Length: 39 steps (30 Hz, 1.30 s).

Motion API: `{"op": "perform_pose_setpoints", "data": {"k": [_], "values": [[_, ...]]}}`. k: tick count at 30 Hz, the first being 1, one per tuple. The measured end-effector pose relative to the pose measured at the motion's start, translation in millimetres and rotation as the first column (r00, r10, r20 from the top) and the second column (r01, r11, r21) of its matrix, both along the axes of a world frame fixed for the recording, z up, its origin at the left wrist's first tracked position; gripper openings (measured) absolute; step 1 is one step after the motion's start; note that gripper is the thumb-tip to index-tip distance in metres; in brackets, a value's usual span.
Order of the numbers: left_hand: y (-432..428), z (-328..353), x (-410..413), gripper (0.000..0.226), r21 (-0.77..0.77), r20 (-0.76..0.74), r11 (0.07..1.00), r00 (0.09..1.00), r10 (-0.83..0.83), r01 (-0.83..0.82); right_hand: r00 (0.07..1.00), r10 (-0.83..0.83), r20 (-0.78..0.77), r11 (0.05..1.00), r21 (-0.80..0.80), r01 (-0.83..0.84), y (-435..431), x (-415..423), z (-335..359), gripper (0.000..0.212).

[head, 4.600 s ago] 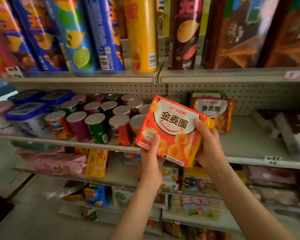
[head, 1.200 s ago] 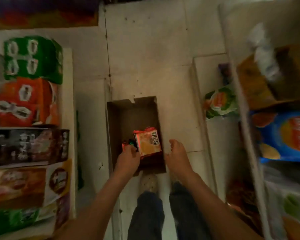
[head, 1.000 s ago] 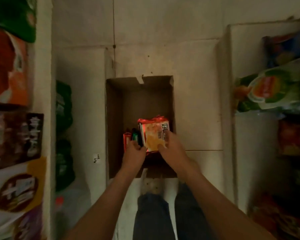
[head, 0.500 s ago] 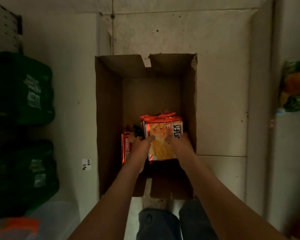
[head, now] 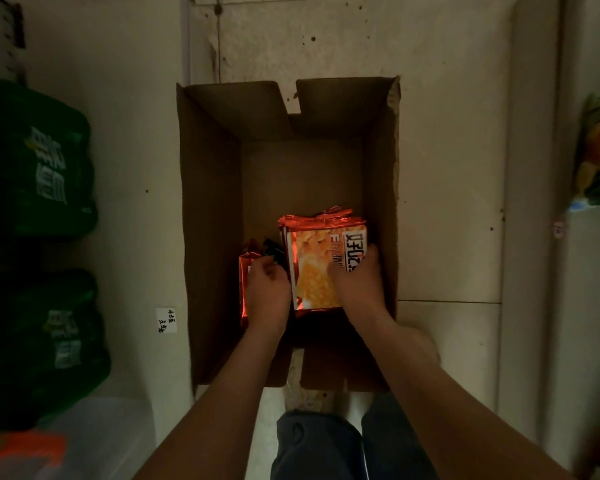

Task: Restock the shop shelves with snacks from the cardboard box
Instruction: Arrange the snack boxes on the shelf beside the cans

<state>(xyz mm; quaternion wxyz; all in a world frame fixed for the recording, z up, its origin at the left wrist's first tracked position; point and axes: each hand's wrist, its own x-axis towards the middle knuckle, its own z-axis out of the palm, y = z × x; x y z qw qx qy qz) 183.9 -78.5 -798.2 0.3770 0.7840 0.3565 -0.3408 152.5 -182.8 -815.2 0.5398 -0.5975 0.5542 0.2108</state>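
Since the earlier frame the left hand (head: 267,292) has left the stack of snack packets (head: 312,268) and shifted to the upright packet (head: 245,271) just left of it, its fingers curling over that packet's top edge. The right hand (head: 359,285) grips the stack's near right corner, fingers across its face, probably steadying it for lifting. Both items sit at the near end of the cardboard box (head: 208,202).

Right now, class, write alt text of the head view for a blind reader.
A person's right hand grips an orange foil snack packet inside a brown cardboard box on the floor; the left hand curls against a red packet.
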Motion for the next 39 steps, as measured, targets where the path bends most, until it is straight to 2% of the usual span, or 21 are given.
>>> {"op": "perform_pose_setpoints", "data": {"k": [3, 6, 8, 12, 16, 18, 20, 26, 28, 30, 32, 34, 36, 39], "values": [[9.7, -9.0, -6.3, 0.031, 0.213, 0.086, 0.963, 0.979, -0.186, 0.164, 0.983, 0.184, 0.014, 0.956, -0.233, -0.176, 11.7, -4.3, 4.8, 0.082], [16.9, -20.0, -7.3, 0.033, 0.247, 0.049, 0.93, 0.955, -0.292, 0.272, 0.861, 0.508, 0.008, 0.761, -0.473, -0.444, 24.6, -5.5, 15.9, 0.084], [20.9, -26.6, -6.9, 0.032, 0.262, 0.005, 0.897, 0.929, -0.37, 0.356, 0.79, 0.611, 0.052, 0.698, -0.508, -0.506, 35.2, -2.5, 20.5, 0.08], [23.2, -35.1, -1.9, 0.023, 0.33, -0.091, 0.791, 0.852, -0.516, 0.515, 0.724, 0.686, 0.079, 0.654, -0.504, -0.564, 48.3, 4.3, 19.2, 0.061], [20.2, -38.4, 8.0, 0.019, 0.357, -0.262, 0.658, 0.747, -0.611, 0.663, 0.756, 0.641, 0.131, 0.737, -0.381, -0.558, 48.1, 5.5, 13.1, 0.026], [21.5, -37.2, 13.0, 0.019, 0.38, -0.304, 0.596, 0.704, -0.642, 0.707, 0.743, 0.651, 0.154, 0.737, -0.363, -0.57, 46.8, 4.2, 10.7, 0.019], [23.5, -34.2, 15.9, 0.019, 0.379, -0.296, 0.591, 0.699, -0.651, 0.712, 0.739, 0.651, 0.174, 0.744, -0.339, -0.576, 45.1, 2.1, 8.9, 0.019], [28.2, -12.4, 21.7, 0.022, 0.365, -0.205, 0.7, 0.786, -0.583, 0.614, 0.77, 0.611, 0.182, 0.791, -0.165, -0.589, 42.2, 4.1, 17.1, 0.023], [29.2, -1.1, 24.4, 0.024, 0.354, -0.183, 0.723, 0.802, -0.569, 0.593, 0.783, 0.591, 0.195, 0.803, -0.044, -0.595, 44.0, 5.7, 24.5, 0.033], [30.6, 9.3, 25.0, 0.025, 0.343, -0.177, 0.734, 0.808, -0.563, 0.587, 0.75, 0.63, 0.203, 0.759, 0.047, -0.65, 47.7, 2.8, 26.9, 0.055], [31.1, 24.0, 25.0, 0.026, 0.336, -0.167, 0.742, 0.812, -0.559, 0.58, 0.662, 0.726, 0.185, 0.668, 0.032, -0.743, 54.0, -2.0, 32.4, 0.082], [30.4, 40.3, 25.8, 0.026, 0.334, -0.151, 0.744, 0.812, -0.563, 0.578, 0.626, 0.762, 0.169, 0.632, 0.022, -0.775, 59.1, -4.9, 42.5, 0.102], [28.3, 54.0, 27.2, 0.027, 0.335, -0.153, 0.737, 0.806, -0.572, 0.587, 0.634, 0.759, 0.153, 0.637, 0.032, -0.77, 62.7, -6.7, 51.2, 0.11], [21.7, 80.1, 32.8, 0.028, 0.333, -0.163, 0.729, 0.798, -0.58, 0.598, 0.724, 0.674, 0.15, 0.727, 0.042, -0.685, 66.3, -5.2, 72.3, 0.109]]}}
